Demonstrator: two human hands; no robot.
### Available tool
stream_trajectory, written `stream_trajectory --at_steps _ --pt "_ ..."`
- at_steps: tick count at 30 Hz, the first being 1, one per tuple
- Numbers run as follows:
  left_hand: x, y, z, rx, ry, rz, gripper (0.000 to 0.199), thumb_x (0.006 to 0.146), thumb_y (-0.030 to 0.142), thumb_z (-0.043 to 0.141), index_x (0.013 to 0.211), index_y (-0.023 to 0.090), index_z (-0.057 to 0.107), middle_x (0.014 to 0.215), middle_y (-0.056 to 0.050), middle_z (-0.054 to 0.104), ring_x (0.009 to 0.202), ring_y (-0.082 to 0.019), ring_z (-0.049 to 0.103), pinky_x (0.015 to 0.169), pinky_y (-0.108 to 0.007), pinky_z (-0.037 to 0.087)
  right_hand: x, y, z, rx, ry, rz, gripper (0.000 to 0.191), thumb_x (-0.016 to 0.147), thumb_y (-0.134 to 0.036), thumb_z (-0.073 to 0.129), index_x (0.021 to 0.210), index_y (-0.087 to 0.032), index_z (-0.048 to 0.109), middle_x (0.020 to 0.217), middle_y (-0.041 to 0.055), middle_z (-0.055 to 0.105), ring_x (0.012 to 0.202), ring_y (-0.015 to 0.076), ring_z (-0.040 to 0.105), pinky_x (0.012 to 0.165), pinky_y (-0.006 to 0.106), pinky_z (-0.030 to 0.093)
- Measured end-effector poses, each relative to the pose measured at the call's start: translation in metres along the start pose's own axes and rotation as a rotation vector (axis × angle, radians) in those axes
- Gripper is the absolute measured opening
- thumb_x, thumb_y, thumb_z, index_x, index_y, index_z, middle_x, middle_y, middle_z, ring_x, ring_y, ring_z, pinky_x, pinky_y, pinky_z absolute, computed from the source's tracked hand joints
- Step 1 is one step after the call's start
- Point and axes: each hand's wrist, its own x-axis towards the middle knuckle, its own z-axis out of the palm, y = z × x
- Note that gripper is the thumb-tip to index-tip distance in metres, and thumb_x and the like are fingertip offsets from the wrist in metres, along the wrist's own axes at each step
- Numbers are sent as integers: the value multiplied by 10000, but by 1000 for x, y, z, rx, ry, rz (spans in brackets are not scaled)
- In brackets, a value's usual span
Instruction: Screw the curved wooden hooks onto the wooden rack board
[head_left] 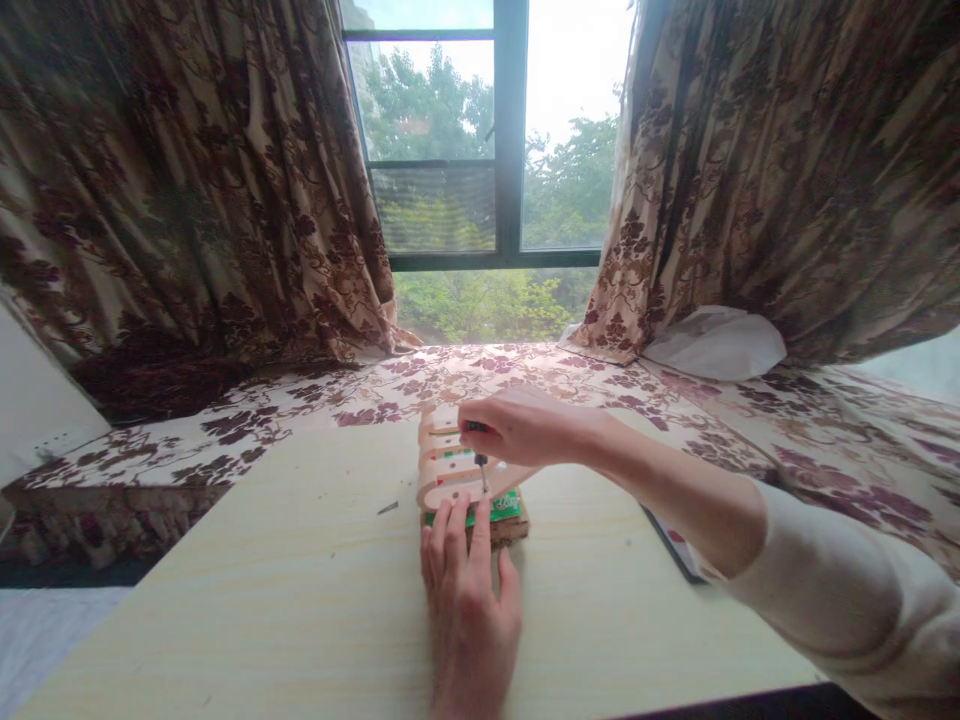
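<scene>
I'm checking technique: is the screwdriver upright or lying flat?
Upright: the right hand holds the screwdriver, shaft pointing down at the wooden strip.

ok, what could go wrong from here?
1. Slip: the screwdriver-like tool in the right grip comes down close to the fingers of the left grip; if it skids, it might nick one.
2. Shift: the pale wooden pieces lie over a green-labelled block, apparently steadied only by hand, so hard pressure could slide them.
3. Loss: a small dark object lies loose on the tabletop; a bump might knock it away.
</scene>
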Motion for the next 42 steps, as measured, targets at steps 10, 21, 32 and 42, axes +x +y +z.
stream_trajectory --at_steps 10,21,32,42 --pt "1 1 0 2 -2 -6 510 781 96 536 1284 136 463 1327 -146 478 1312 -285 342 1077 -472 294 1 2 5 -37 -8 210 332 916 -432 398 927 -189 624 820 65 674 661 148 543 526 248 237" --pt "1 3 -3 -15 -27 -36 531 792 101 515 1313 157 429 1335 -146 472 1311 -285 349 1065 -487 322 5 3 8 -21 0 139 269 923 -359 399 874 -184 598 775 51 658 628 132 525 520 245 240" --pt "1 0 -2 -12 -27 -25 524 784 98 532 1299 140 448 1339 -147 468 1315 -287 340 1074 -476 310 2 1 2 35 -19 -20 269 936 -313 358 932 -188 596 814 44 665 642 118 509 560 236 267" --pt "3 6 -4 -22 -29 -55 507 787 101 516 1288 153 460 1327 -147 483 1308 -290 356 1068 -495 323 8 -6 10 -32 23 239 360 951 -391 324 924 -162 600 791 82 662 645 151 542 522 262 230"
